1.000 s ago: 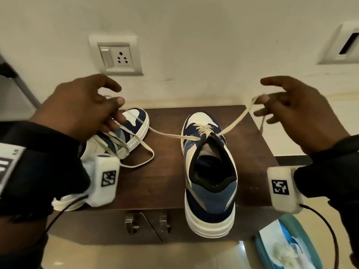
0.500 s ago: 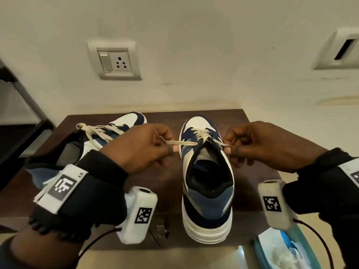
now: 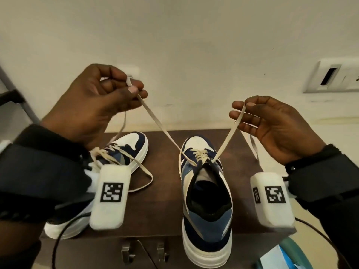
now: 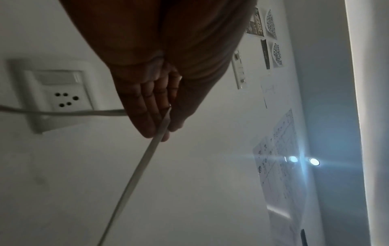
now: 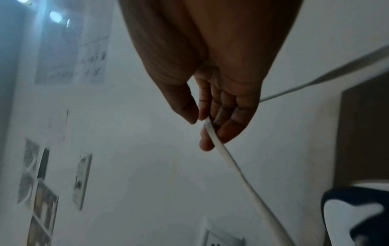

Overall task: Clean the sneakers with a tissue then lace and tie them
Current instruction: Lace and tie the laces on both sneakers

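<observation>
Both hands are raised above the dark wooden bench (image 3: 163, 206), each pinching one end of the cream lace (image 3: 153, 115) of the right-hand sneaker (image 3: 206, 216). The left hand (image 3: 91, 107), up at about ten o'clock from that sneaker, nips its end between thumb and curled fingers, and the strand runs down taut to the eyelets. The right hand (image 3: 272, 129), at about two o'clock and held lower, pinches the other end at the fingertips (the remaining fingers loosely bent), with a slack tail hanging down past the wrist. The two strands meet at the top eyelets in a V.

That sneaker, white and navy with a blue heel, stands upright, toe toward the wall and heel over the near edge of the bench. The second sneaker (image 3: 124, 150) sits at its nine o'clock, partly hidden by the left sleeve, its lace (image 3: 143, 171) looping loose across the bench top. A wall socket (image 4: 61, 93) shows in the left wrist view.
</observation>
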Tool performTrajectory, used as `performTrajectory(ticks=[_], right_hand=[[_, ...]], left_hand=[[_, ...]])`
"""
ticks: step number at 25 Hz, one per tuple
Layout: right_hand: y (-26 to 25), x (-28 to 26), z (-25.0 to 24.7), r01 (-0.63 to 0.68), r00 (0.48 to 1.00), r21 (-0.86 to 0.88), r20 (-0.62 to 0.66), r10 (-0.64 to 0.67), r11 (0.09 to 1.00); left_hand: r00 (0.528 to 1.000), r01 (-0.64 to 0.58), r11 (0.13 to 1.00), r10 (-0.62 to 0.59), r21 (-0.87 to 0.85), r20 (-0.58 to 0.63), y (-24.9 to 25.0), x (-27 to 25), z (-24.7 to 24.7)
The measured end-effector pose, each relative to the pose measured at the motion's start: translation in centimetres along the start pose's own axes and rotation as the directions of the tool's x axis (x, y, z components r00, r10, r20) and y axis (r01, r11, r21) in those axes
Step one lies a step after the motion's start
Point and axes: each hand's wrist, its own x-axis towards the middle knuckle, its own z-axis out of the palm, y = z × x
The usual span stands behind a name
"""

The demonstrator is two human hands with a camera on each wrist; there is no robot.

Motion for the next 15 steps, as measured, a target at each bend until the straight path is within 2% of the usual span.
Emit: performTrajectory(ticks=[2,4,6,8,11,15], right_hand=[[-1.9,1.4,1.3,0.034,0.999,-0.171,0.046,-0.026,0.985],[-3.8,2.4,2.8,0.081,0.986,-0.340,0.164,-0.026,0.937],[-5.7,2.8,4.7,0.142,0.949,-0.502,0.314,0.027,0.853],[-7.7,2.8,6.3,0.207,0.905,-0.588,0.419,0.075,0.782],[-10.3,2.6,7.9,0.267,0.885,-0.596,0.463,0.052,0.757],[-11.5,2.7,8.3,0.255,0.919,-0.567,0.394,-0.013,0.783]], left_hand=[[0.995,-0.070,0.997,0.067,0.040,0.074,2.2,1.6,0.0],[0.975,-0.142,0.977,0.110,0.161,0.193,3.9,2.9,0.7],[0.942,-0.227,0.928,0.132,0.296,0.310,5.3,3.9,1.7],[0.919,-0.270,0.902,0.137,0.338,0.369,6.5,4.6,2.3],[0.934,-0.240,0.935,0.150,0.260,0.324,7.9,5.5,2.5],[0.978,-0.165,0.982,0.151,0.089,0.144,9.6,6.6,1.5]])
